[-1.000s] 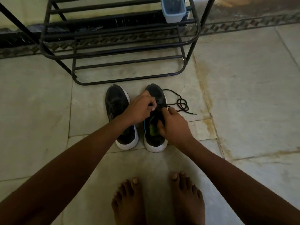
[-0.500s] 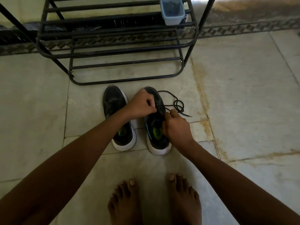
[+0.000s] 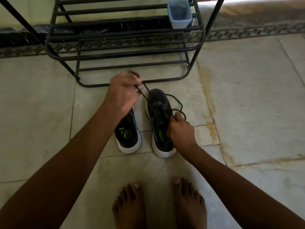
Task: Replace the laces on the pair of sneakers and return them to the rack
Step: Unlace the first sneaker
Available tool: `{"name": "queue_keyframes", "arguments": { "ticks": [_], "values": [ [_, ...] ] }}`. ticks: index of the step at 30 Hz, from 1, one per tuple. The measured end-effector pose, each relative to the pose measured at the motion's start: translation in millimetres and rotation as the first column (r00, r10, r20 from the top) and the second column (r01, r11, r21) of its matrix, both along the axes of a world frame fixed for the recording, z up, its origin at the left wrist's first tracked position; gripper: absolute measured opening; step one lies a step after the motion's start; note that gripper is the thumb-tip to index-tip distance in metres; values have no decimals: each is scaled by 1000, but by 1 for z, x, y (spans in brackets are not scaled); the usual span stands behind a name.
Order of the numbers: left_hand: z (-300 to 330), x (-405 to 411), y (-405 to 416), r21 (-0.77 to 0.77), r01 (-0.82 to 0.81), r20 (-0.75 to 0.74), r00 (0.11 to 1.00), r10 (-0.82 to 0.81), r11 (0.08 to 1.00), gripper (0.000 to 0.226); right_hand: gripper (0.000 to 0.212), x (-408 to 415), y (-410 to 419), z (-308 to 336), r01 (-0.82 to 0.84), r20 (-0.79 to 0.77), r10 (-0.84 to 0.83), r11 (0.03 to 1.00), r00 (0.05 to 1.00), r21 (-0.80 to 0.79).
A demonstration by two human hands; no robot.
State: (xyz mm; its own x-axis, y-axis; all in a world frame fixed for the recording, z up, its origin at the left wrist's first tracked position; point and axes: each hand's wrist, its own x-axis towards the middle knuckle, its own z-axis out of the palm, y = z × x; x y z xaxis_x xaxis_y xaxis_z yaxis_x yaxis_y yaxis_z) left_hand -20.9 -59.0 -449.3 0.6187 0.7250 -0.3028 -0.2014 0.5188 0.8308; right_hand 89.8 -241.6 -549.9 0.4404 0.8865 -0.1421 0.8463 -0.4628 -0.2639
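In the head view, our left hand [image 3: 123, 90] grips a black lace [image 3: 149, 96] and draws it up and far-left from the right sneaker [image 3: 160, 119], which lies toe-far on the floor [image 3: 247, 113] near the rack [image 3: 125, 53]. Our right hand [image 3: 180, 129], curled, pinches the lace's other run at the eyelets. The left sneaker [image 3: 128, 134] is half hidden; the left fingers are blurred.

The toe of the left sneaker [image 3: 127, 131] is hidden behind the left hand [image 3: 123, 92], whose fingers are smeared by motion blur. The shoe rack [image 3: 125, 52] is cut off by the top edge. The contents of the small plastic container [image 3: 179, 14] cannot be made out.
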Motion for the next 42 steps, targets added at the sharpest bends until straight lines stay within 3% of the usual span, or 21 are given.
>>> {"name": "queue_keyframes", "arguments": {
  "ticks": [3, 6, 9, 10, 12, 13, 14, 15, 17, 19, 20, 22, 24, 26, 27, 29, 31, 34, 37, 39, 42],
  "values": [
    [14, -13, 10, 43, -67, 126, 990, 62, 997, 22, 28, 0, -1, 1, 0, -7, 0, 1000, 1000, -7],
    [11, -21, 9, 168, -37, 94, 995, 21, 985, 25, 29, 0, 0, 2, 5, -6, -5, 1000, 1000, -9],
    [8, -18, 6, 425, 50, -193, 981, 37, 904, 12, 31, 0, 1, 1, -2, 4, 2, 1000, 1000, -25],
    [6, -15, 8, 548, 163, -389, 918, 78, 821, 17, 31, -1, 1, 1, -3, 1, 3, 1000, 1000, -28],
    [-7, -10, 12, 620, 553, -750, 626, 214, 556, 34, 32, 0, 1, 0, -7, -1, 7, 999, 1000, -33],
    [-12, -9, 13, 539, 713, -842, 450, 296, 449, 32, 33, -1, 1, 1, -10, 3, 10, 999, 1000, -39],
    [-16, -8, 13, 482, 785, -865, 354, 356, 390, 28, 33, -1, 1, 1, -12, 5, 12, 999, 1000, -43],
    [-19, -8, 13, 486, 791, -857, 348, 380, 371, 25, 32, -1, 1, 0, -13, 3, 13, 999, 1000, -41],
    [-21, -6, 15, 638, 661, -770, 535, 348, 394, 17, 30, 0, 0, -2, -4, -2, 4, 1000, 1000, -27],
    [-18, -5, 22, 721, 303, -552, 794, 254, 623, 24, 29, 0, 0, -3, 5, -7, -5, 1000, 1000, -24],
    [-12, -4, 26, 622, 98, -408, 888, 214, 777, 27, 29, 0, 0, -2, 8, -13, -8, 1000, 1000, -27],
    [1, -4, 31, 309, -124, -159, 971, 180, 943, 30, 29, 0, 0, -3, 15, -24, -15, 1000, 1000, -26],
    [7, -9, 33, 328, -116, -163, 970, 177, 937, 32, 31, 1, 0, -2, 18, -24, -19, 999, 1000, -27],
    [2, -14, 35, 673, 162, -444, 869, 218, 721, 15, 32, 1, -1, -3, 12, -23, -12, 999, 1000, -32],
    [-4, -15, 35, 728, 386, -592, 771, 235, 567, 7, 33, 1, 0, -3, 12, -25, -12, 999, 1000, -30],
    [-16, -12, 27, 603, 711, -797, 545, 260, 361, 45, 33, 1, 0, -3, 16, -33, -17, 999, 999, -29],
    [-22, -8, 10, 516, 808, -850, 440, 291, 286, 62, 35, 1, 0, -3, 19, -46, -21, 999, 999, -39],
    [-30, -5, -8, 427, 873, -901, 386, 199, 238, 60, 34, 8, -2, -5, -20, 27, 19, 999, 999, 41],
    [-39, -1, -20, 186, 967, -967, 149, 207, 174, 66, 41, 26, -3, -6, -131, 133, 101, 960, 986, 246],
    [-44, 2, -27, 113, 976, -962, 60, 267, 188, 62, 37, 37, 5, -3, -143, 55, 132, 926, 990, 350],
    [-47, 4, -28, 148, 972, -907, 59, 417, 185, 62, 23, 54, 31, 3, -82, -168, 159, 916, 973, 393]
  ]
}}
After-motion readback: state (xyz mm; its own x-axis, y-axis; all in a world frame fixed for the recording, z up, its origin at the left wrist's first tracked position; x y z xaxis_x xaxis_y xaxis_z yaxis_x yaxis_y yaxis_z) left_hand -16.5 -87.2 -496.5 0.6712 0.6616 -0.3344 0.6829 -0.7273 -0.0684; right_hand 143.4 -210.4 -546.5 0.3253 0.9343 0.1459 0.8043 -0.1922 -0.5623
